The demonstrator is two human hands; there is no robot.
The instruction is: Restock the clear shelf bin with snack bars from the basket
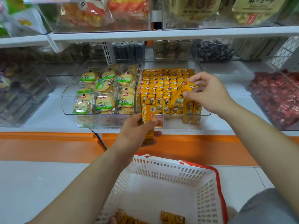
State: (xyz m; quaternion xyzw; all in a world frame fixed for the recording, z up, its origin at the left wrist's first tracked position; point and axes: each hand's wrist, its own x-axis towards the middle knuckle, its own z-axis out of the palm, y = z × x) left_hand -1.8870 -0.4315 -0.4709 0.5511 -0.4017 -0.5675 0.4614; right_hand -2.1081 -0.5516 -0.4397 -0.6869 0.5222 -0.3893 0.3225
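Right hand (208, 92): thumb and fingertips pinching one yellow foil snack bar (181, 94), which is tilted over the packed rows.
Left hand (137, 131): fingers curled round a second bar (148, 120), upright, at six o'clock of the bin by its front wall.
Clear shelf bin (206, 113): glossy moulded plastic with a curved lip, filled with standing yellow bars in tidy rows.
Nine o'clock, just beside it: twin bin (64, 101) of round biscuits in clear wrappers with green labels.
Three o'clock, well apart: red-wrapped sweets (278, 97).
Shelf (48, 117): smooth white board with an orange fascia.
Six o'clock, low: basket (161, 183) of white slotted plastic with a red rim and a few loose bars (172, 217) on its bottom.
Floor (32, 183): pale tile.
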